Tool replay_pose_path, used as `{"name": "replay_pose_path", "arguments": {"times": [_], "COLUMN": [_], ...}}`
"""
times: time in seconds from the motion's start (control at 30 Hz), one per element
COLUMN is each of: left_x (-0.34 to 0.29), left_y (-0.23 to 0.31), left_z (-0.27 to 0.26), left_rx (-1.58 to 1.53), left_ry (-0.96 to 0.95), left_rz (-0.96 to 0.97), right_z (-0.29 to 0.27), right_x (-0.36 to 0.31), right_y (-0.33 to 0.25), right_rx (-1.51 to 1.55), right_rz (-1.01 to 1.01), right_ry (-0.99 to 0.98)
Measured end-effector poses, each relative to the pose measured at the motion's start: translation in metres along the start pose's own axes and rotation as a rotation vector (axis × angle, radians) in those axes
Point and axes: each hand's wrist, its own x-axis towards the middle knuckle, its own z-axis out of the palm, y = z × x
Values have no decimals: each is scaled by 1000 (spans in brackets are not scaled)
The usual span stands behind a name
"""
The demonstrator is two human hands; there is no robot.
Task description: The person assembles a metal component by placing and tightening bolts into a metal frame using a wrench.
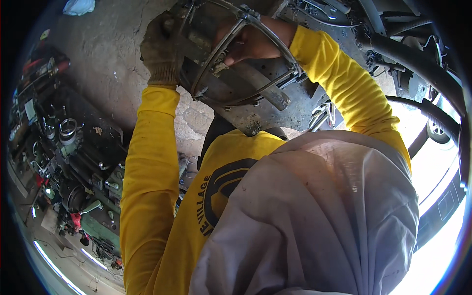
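A round cage of dark welded metal bars (pixel 250 16) is in front of me at the top of the view. My left hand (pixel 160 46), in a dirty brown knit glove, is closed on the cage's left side, its fingertips mostly hidden. Bare, my right hand (pixel 255 42) reaches in among the bars from the right. Its fingers are bent together at a small rough metal piece (pixel 219 64) inside the cage; what they grip is partly hidden. Below them, a flat metal strip (pixel 275 97) slants across, under the lower bars.
Beneath the cage lies a dark, stained metal work surface (pixel 236 115). Wrenches (pixel 322 9) and thick dark tubes (pixel 413 61) are at the upper right. A greasy machine with levers (pixel 73 191) stands to the left. A whitish cloth (pixel 314 206) hangs in front of my chest.
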Motion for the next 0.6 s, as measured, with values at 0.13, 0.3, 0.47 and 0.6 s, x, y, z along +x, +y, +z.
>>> {"name": "replay_pose_path", "arguments": {"times": [0.13,0.3,0.47,0.6], "left_x": [2,3,2,3], "left_y": [-11,-8,-7,-9], "left_z": [1,1,0,2], "left_rx": [-48,-27,-33,-76], "left_ry": [-34,-9,-31,-17], "left_rz": [-25,30,19,36], "right_z": [-2,-6,1,-5], "right_x": [-3,4,-6,4], "right_y": [-11,3,-3,5], "right_rx": [-205,-91,-78,-147], "right_rz": [-102,41,-177,-51], "right_ry": [-41,-110,30,-79]}}
